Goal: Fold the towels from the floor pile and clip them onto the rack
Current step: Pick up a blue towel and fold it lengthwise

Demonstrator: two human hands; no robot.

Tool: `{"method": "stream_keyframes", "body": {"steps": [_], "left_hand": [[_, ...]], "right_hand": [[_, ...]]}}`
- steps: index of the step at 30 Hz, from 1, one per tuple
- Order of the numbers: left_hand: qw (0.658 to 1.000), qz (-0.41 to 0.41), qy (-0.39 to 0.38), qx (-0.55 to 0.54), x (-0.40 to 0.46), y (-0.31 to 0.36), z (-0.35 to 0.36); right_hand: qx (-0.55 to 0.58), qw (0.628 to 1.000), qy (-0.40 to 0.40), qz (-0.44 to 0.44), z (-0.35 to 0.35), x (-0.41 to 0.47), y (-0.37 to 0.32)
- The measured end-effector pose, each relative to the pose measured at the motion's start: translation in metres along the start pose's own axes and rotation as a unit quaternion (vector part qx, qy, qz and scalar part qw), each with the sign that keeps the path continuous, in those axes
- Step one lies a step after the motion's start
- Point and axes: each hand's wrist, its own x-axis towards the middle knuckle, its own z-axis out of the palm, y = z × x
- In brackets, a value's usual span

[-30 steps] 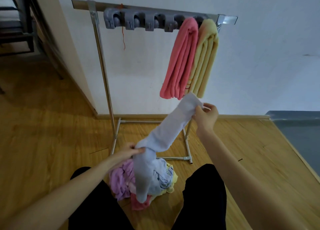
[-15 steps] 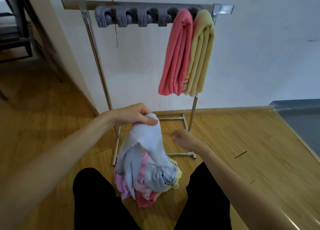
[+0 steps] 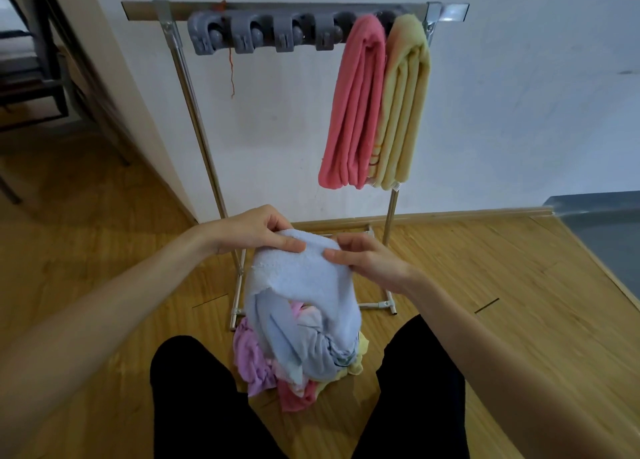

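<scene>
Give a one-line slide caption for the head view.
Both hands, left hand and right hand, grip a pale blue towel above the floor pile.

White plastered wall (image 3: 519, 95) across the upper frame, meeting wood-plank floor (image 3: 502, 268) along a wooden skirting board (image 3: 450, 213); dark metal-framed furniture (image 3: 45, 60) at upper left beyond a wall corner; grey floor section (image 3: 609, 230) at right edge; soft, even light.
</scene>
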Motion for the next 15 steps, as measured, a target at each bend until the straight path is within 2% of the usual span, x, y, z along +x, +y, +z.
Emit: {"method": "stream_keyframes", "body": {"steps": [4,7,9,12,15], "left_hand": [[1.000,0.012,0.019,-0.007,-0.006,-0.005,0.004],[0.997,0.025,0.004,-0.068,-0.013,-0.018,0.002],[0.996,0.053,0.010,-0.069,-0.017,-0.024,0.000],[0.996,0.074,0.004,0.047,-0.014,-0.021,-0.006],[0.981,0.068,0.025,0.179,-0.004,-0.011,-0.017]], "right_hand": [[-0.037,0.998,0.038,-0.026,-0.024,-0.010,-0.010],[-0.054,0.995,0.075,-0.021,-0.047,-0.011,-0.010],[-0.083,0.991,0.100,-0.011,-0.059,-0.009,-0.015],[-0.153,0.983,0.097,-0.023,-0.071,0.000,-0.029],[-0.268,0.960,0.054,-0.060,-0.069,0.012,-0.052]]}}
